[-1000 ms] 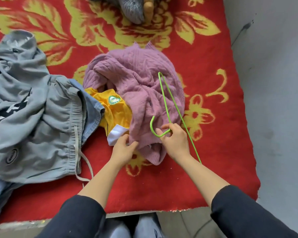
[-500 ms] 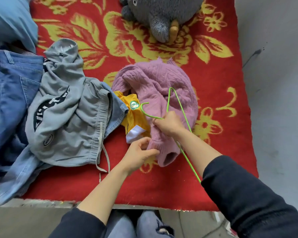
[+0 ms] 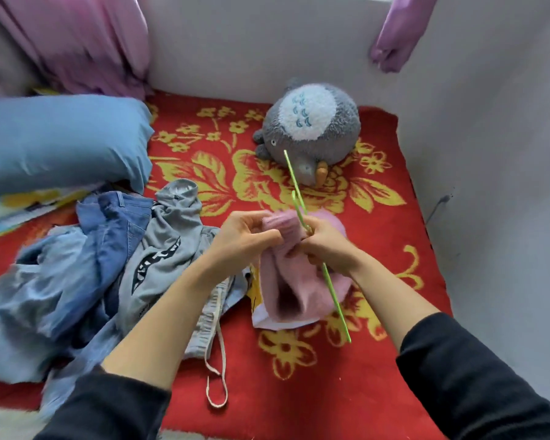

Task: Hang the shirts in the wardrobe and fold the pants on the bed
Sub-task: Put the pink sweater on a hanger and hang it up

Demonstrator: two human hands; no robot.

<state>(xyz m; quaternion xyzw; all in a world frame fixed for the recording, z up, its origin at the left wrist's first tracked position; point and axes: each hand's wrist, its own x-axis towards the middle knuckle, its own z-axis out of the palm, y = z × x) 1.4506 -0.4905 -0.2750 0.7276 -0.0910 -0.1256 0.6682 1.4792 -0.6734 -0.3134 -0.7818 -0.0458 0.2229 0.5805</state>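
A blue pillow (image 3: 61,141) lies at the far left of the bed (image 3: 299,392), with jeans (image 3: 108,230) and grey pants (image 3: 172,236) heaped just in front of it. The left hand (image 3: 245,236), fingers curled, grips the ribbed edge of the pink sweater (image 3: 299,287), whose top is raised while the rest trails down onto the bed between both hands. The right hand (image 3: 327,246) is curled round the green hanger (image 3: 335,300), held tilted against the sweater. Beyond them a grey plush toy (image 3: 311,122) sits near the wall (image 3: 473,154)
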